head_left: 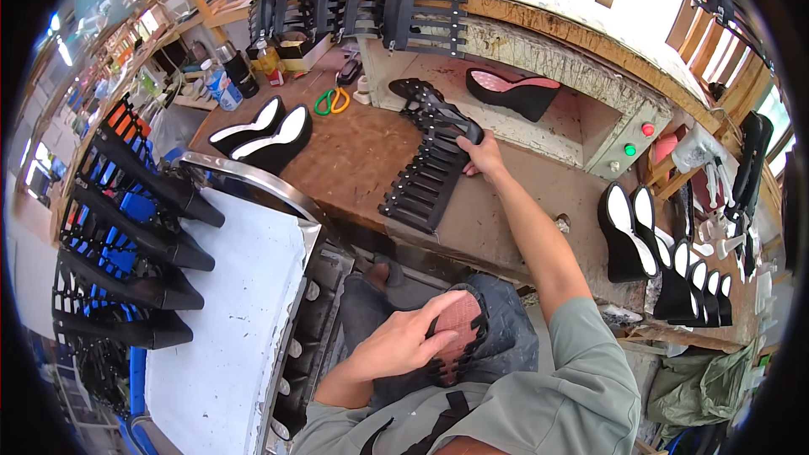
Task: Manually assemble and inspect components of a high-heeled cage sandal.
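On the bench, my right hand (483, 154) has its fingers closed on the heel end of a black strappy sandal upper (425, 173), whose studded straps spread flat toward the bench edge. Over my lap, my left hand (404, 341) is open, thumb and forefinger apart. It lies against an upturned shoe (459, 329) with a pinkish-brown underside and black strap ends around its rim. This shoe rests on my thighs, and my left hand partly covers it.
Black wedge soles with white tops stand at the bench's left (274, 135) and right (628, 232). A pink-topped wedge (518, 93) sits in the open box. Scissors (331, 101) and bottles (221, 84) lie behind. Several shoes on lasts (156, 257) line a white-topped rack (223, 312).
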Available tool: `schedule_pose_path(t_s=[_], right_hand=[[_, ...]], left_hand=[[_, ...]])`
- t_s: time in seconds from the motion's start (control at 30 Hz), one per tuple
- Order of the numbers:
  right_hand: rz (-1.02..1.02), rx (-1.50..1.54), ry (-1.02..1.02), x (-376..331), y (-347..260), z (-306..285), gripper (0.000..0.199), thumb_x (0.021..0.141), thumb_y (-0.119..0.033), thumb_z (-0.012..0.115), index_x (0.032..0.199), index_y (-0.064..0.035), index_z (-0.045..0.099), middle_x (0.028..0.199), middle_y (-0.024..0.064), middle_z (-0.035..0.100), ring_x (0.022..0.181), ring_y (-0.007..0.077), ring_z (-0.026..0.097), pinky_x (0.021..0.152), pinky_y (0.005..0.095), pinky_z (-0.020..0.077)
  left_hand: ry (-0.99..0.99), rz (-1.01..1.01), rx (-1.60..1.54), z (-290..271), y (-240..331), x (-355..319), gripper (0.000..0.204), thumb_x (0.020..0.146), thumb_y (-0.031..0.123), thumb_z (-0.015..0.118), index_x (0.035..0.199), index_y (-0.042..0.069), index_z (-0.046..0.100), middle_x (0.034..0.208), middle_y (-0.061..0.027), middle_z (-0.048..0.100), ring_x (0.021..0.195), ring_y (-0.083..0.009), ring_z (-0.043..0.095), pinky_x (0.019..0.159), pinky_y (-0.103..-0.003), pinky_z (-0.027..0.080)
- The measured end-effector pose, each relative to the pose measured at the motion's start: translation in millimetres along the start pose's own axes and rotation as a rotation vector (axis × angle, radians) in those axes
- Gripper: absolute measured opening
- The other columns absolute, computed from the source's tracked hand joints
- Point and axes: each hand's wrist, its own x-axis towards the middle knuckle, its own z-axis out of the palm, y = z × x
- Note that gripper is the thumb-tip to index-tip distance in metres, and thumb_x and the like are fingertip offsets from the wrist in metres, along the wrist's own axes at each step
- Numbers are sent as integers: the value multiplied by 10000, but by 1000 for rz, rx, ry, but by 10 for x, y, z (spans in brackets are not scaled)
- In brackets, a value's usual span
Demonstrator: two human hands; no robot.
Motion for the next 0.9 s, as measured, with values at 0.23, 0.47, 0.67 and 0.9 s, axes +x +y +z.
schedule_pose_path(t_s=[0.23, 0.47, 0.67, 0.9], right_hand=[[-227, -326, 545, 465, -2, -580, 944, 737, -506, 736, 1345, 64, 293, 1041, 236, 615, 912, 330, 639, 771, 408, 525], [-416, 85, 489, 1274, -120, -1839, 626, 729, -307, 812, 1216, -34, 530, 1083, 58, 640, 968, 193, 589, 885, 300, 448], [-513, 19, 443, 1024, -278, -1691, 384, 736, -203, 797, 1037, -19, 645, 979, 49, 669, 888, 145, 606, 804, 276, 478], [-439, 124, 486, -762, -231, -1662, 645, 724, -327, 813, 1157, 81, 562, 972, 108, 653, 854, 152, 607, 772, 271, 488]], left_hand=[[-93, -95, 90, 58, -208, 171, 642, 878, 154, 604, 1434, 96, 288, 1037, -238, 637, 874, -418, 631, 729, -416, 523], [132, -376, -318, 380, -774, 122, 640, 847, 90, 666, 1400, 49, 346, 970, -140, 674, 883, -156, 651, 759, -286, 502], [159, -325, -319, 430, -659, 122, 630, 857, 79, 655, 1404, 47, 345, 890, -89, 657, 818, -124, 630, 730, -257, 489], [324, -190, -710, 582, -462, 4, 669, 868, -42, 566, 1443, 20, 229, 1137, -119, 580, 1020, -155, 570, 887, -301, 464]])
